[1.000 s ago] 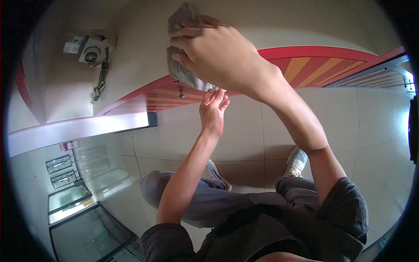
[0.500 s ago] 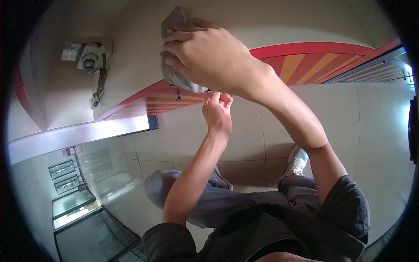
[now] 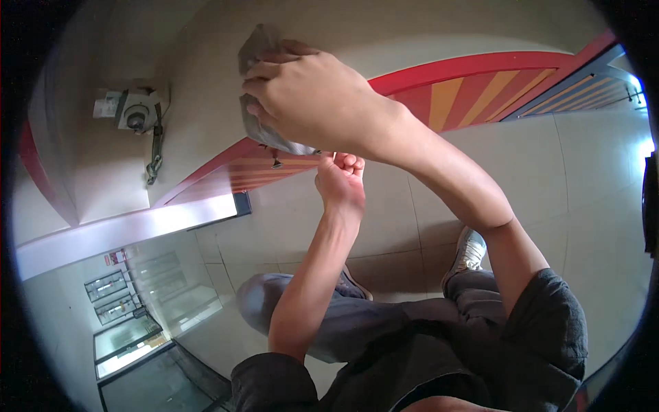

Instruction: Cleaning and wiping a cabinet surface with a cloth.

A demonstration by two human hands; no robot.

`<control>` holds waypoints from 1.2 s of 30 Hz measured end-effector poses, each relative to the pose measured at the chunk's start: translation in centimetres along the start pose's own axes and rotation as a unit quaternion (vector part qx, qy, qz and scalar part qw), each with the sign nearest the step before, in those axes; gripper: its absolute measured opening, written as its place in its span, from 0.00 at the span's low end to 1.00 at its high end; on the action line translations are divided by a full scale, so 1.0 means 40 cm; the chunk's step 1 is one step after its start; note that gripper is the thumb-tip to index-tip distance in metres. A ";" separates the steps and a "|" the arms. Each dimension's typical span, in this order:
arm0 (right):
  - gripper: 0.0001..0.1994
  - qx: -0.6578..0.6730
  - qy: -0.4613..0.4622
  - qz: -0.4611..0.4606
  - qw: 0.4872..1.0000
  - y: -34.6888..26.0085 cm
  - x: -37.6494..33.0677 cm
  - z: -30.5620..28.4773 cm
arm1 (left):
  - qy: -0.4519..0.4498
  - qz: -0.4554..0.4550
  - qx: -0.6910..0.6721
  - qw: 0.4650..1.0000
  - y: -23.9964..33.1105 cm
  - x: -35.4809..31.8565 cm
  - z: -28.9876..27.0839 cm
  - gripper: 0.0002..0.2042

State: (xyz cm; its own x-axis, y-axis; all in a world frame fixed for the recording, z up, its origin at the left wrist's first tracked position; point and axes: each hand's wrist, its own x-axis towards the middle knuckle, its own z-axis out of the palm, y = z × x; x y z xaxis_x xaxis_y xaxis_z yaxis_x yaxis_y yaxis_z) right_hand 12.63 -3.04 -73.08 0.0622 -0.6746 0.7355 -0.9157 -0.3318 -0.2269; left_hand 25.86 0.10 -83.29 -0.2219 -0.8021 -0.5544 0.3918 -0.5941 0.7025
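My right hand (image 3: 309, 96) presses a grey cloth (image 3: 259, 49) flat against a beige surface (image 3: 206, 62), with fingers bent over it. Part of the cloth shows below the fingers, reaching toward the red-edged front. Just below my right wrist, my left hand (image 3: 342, 182) is raised near the cloth's lower corner. Its fingers are curled in, and what they hold, if anything, is hidden.
On the left of the beige surface sit a round-fronted device (image 3: 136, 118) and a short hanging strap (image 3: 156, 152). A red-and-orange striped panel (image 3: 460, 99) runs along the front. Pale floor tiles (image 3: 384, 206) and my shoes (image 3: 472, 250) lie below.
The whole view has shifted slightly. My right hand and the cloth have slid a little to the left along the surface; my left hand stays almost in place, its fingers more curled.
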 end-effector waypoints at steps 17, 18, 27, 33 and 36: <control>0.09 -0.021 0.030 -0.017 0.999 0.003 -0.006 0.006 | 0.004 -0.054 -0.046 0.997 0.029 -0.031 -0.009 0.12; 0.09 -0.026 0.028 -0.014 0.999 0.002 -0.006 0.008 | 0.013 -0.055 -0.040 0.998 0.032 -0.041 -0.002 0.11; 0.08 -0.055 0.027 -0.021 0.998 -0.009 -0.018 -0.005 | 0.025 -0.075 -0.019 0.997 0.053 -0.084 -0.024 0.08; 0.08 -0.073 -0.024 -0.004 0.997 -0.029 -0.028 -0.038 | -0.011 -0.099 -0.014 0.995 0.067 -0.118 -0.063 0.08; 0.06 -0.064 0.028 -0.046 0.997 -0.023 -0.043 -0.035 | 0.002 -0.108 -0.012 0.994 0.065 -0.150 -0.062 0.09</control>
State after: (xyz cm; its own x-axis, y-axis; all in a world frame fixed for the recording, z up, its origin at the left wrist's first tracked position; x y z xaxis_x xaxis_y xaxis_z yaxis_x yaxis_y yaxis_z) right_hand 12.81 -0.66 -73.25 0.1285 -0.6062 0.7849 -0.9503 -0.3015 -0.0772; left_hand 30.43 3.54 -79.25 -0.2993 -0.6552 -0.6937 0.3570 -0.7511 0.5554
